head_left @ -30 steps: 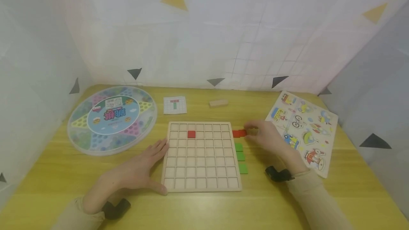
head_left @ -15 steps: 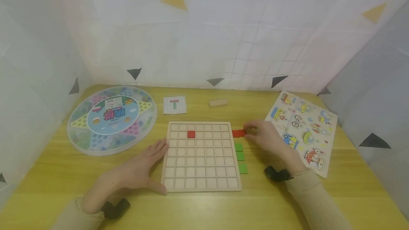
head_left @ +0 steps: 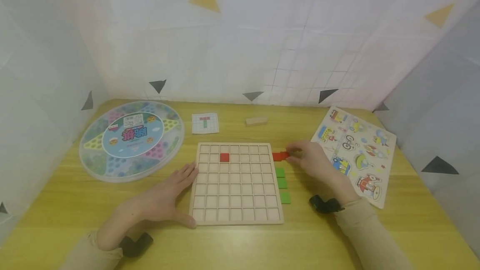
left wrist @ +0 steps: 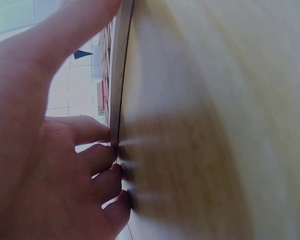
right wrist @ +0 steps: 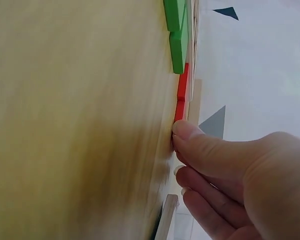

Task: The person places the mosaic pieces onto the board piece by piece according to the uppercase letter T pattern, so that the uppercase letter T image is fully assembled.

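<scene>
A square wooden grid board [head_left: 235, 223] lies on the table, with one red tile [head_left: 224, 157] in its second row from the far side. My left hand [head_left: 161, 199] rests along the board's left edge, fingers spread and thumb at the near corner; in the left wrist view the fingertips [left wrist: 107, 182] touch that edge. Beyond the board's right edge, my right hand [head_left: 311, 159] pinches the outer of two red tiles [head_left: 284, 156] between thumb and fingers. The inner red tile [right wrist: 183, 82] lies end to end with it. Several green tiles [head_left: 282, 183] line the same edge, nearer me.
A round Chinese checkers set [head_left: 165, 166] lies at the left. Behind the board are a pattern card [head_left: 211, 128] with a red and green T and a small wooden block [head_left: 256, 121]. A picture puzzle board [head_left: 360, 136] lies right of my right hand.
</scene>
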